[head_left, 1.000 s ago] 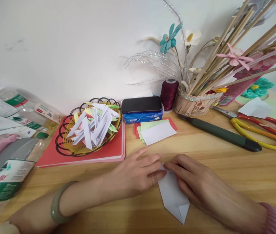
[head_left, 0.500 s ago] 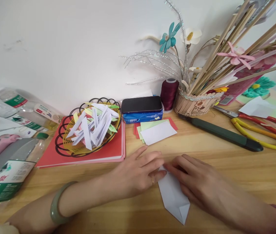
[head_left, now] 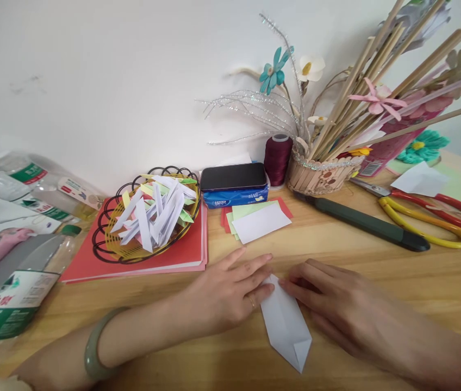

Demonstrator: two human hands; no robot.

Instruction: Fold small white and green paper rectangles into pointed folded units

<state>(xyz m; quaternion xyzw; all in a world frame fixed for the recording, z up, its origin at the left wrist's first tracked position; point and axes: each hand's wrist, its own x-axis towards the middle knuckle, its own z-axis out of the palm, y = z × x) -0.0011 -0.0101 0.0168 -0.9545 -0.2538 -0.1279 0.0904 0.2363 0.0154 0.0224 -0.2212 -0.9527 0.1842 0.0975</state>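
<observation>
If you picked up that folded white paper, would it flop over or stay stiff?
The folded white paper would probably feel very light. Its folded layers look creased flat, so it likely holds shape better than a loose sheet, though it could still bend. Both hands, left hand and right hand, press it flat.

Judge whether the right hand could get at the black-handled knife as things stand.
Probably yes: the knife lies on bare table beyond the right hand, nothing between them, though that hand now presses the white folded paper.

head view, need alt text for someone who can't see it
Two bare hands, the left hand and the right hand, press flat on a folded white paper on a wooden table. Behind them lie a wire basket of folded paper strips, a small stack of coloured paper, a phone and scissors.
</observation>
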